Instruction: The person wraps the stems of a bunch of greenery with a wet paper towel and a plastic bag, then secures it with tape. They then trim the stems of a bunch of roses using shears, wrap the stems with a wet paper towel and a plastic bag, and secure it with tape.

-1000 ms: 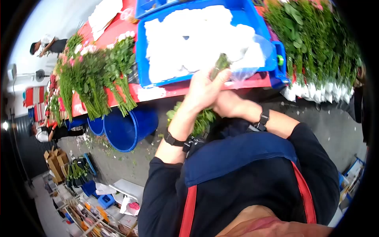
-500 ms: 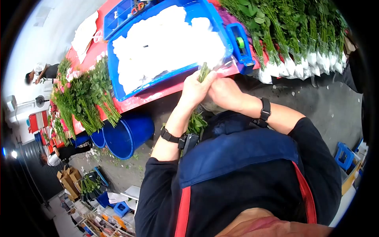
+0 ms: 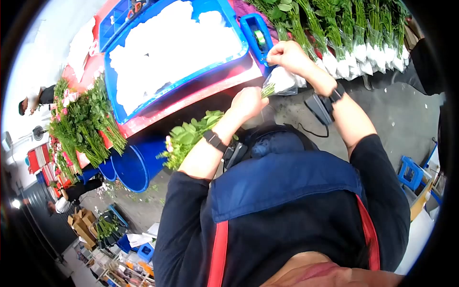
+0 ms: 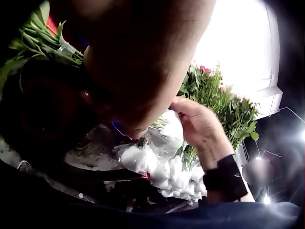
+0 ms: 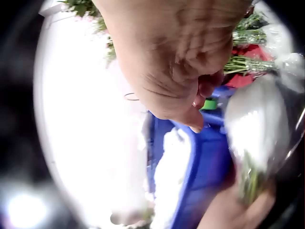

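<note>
left hand [image 3: 248, 103]: fingers curled round bouquet [image 3: 189, 136] stems | bouquet: low before table [image 3: 184, 98], white bagged end [image 3: 281, 80] outward | right hand [image 3: 292, 56]: near blue dispenser [image 3: 249, 29], fingers bent, grip can't tell

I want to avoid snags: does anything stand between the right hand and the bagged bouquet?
Nothing visible stands between the right hand and the bagged bouquet. The left hand grips its stems; the blue holder sits off to one side.

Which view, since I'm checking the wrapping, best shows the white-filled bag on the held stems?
The right wrist view: the bag is large and mostly unobstructed there. The head view shows it small; the left wrist view, partly hidden.
</note>
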